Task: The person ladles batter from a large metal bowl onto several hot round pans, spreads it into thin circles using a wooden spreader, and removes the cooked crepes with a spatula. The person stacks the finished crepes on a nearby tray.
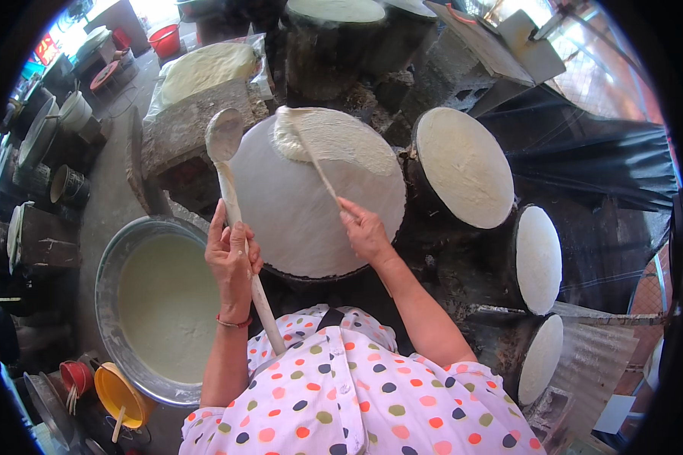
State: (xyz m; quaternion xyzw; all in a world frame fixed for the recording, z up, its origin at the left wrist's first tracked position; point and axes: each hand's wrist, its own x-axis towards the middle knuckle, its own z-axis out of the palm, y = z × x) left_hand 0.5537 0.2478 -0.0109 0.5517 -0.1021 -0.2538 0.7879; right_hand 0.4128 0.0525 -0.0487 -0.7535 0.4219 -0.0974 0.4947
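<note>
My left hand (233, 254) is closed round the long pale handle of a ladle (224, 136), its index finger raised. The ladle's batter-smeared bowl points up and away, over the left edge of a round griddle (296, 227). My right hand (366, 231) grips the thin stick handle of a batter spreader (322, 176). The spreader's far end rests in a layer of pale batter (349, 140) that covers the far right part of the griddle; the near part is bare. Left of my left hand stands a wide metal basin (112, 280) of pale, runny batter.
On the right stand several round cooking tops coated with pale batter, the largest (467, 167) closest to the griddle. Behind the griddle, a pale sheet-covered slab (209, 72) lies on a block. A yellow bucket (118, 390) sits near left, a red bucket (165, 42) far left.
</note>
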